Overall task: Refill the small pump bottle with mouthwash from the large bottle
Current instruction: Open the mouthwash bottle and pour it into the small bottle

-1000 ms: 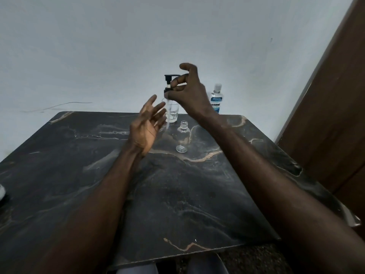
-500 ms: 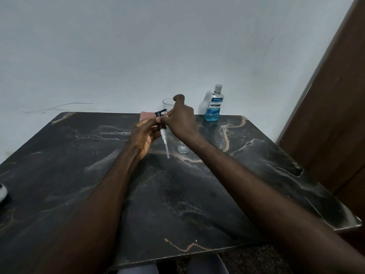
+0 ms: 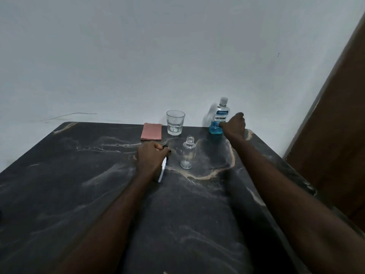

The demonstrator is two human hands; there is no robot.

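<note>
The small clear bottle (image 3: 188, 153) stands upright and uncapped in the middle of the dark marble table (image 3: 79, 184). My left hand (image 3: 150, 159) rests on the table just left of it and holds the black pump head (image 3: 165, 150), whose white tube (image 3: 162, 172) lies on the tabletop. The large mouthwash bottle (image 3: 220, 115), capped and holding blue liquid in its lower part, stands at the table's far right edge by the wall. My right hand (image 3: 234, 125) is at its right side, fingers around the lower body.
A clear drinking glass (image 3: 175, 122) with a little water stands behind the small bottle. A folded pink cloth (image 3: 151, 131) lies to its left. A brown wooden door (image 3: 335, 135) is close to the table's right edge.
The pump passed from my right hand to my left, which lowered it onto the table. My right hand moved back and right to the mouthwash bottle. The small bottle stands uncovered.
</note>
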